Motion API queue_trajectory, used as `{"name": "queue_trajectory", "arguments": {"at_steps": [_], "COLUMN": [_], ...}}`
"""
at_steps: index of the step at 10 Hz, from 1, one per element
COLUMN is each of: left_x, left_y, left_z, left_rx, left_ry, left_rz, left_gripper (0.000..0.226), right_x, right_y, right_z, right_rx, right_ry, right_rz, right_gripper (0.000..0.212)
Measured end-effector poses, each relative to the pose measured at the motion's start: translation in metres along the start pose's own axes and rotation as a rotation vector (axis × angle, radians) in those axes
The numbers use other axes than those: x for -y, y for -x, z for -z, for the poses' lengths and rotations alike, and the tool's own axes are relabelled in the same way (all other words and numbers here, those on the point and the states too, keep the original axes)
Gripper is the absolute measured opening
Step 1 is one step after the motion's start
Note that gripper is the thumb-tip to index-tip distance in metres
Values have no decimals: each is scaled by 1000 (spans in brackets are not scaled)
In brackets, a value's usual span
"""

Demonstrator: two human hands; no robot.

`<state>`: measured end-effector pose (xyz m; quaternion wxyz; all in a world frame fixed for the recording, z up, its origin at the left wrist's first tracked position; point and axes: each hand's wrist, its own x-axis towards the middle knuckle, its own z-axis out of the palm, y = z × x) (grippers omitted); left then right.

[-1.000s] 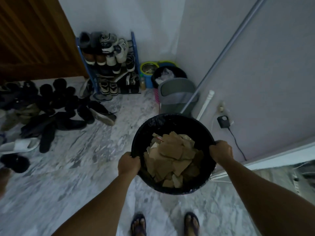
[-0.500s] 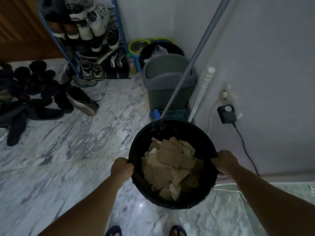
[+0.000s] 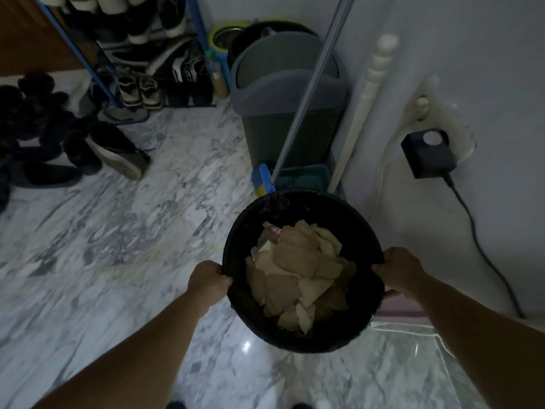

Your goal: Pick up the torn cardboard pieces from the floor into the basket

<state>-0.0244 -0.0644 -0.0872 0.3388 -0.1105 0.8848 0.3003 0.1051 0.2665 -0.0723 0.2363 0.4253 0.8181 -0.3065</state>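
On the far left I am seeing dark shoes (image 3: 44, 137) lying on the marble floor (image 3: 118, 246) beside a blue shoe rack (image 3: 141, 54), with a grey swing-lid bin (image 3: 289, 93) and a metal pole (image 3: 309, 87) standing further right against the wall. My left hand (image 3: 208, 283) is gripping the left rim of the black basket (image 3: 295, 208), fingers curled over the edge, and the torn cardboard pieces (image 3: 298, 273) are lying heaped inside it. My right hand (image 3: 401, 271) is gripping the opposite rim, and a black adapter (image 3: 427, 153) is hanging plugged into the wall beyond.
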Motion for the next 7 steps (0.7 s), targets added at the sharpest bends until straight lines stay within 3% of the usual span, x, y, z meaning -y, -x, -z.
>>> {"name": "queue_trajectory", "arguments": {"at_steps": [2,4,5,6,7], "left_x": [4,8,11,2,-11], "left_y": [-11,-17,-16,-8,10], "left_z": [-15,-29,-31,-25,-21], "left_rx": [-61,-86,-64,-16,-3], "left_ry": [-43,34,86,60,11], "left_rz": [-51,-33,-25,25,36], "left_gripper": [13,21,11,59,88], "right_x": [-10,-11,-12,-9,-2], "right_y": [-20,-30,-30,-25,-15], "right_z": [-15,-15,-13,-8,0], "right_rx": [-78,-99,-112,-42,-11], "right_ry": [-50,55,34,5,-49], "right_rz": [40,56,55,34,5], "right_gripper": [20,27,29,29,37]}}
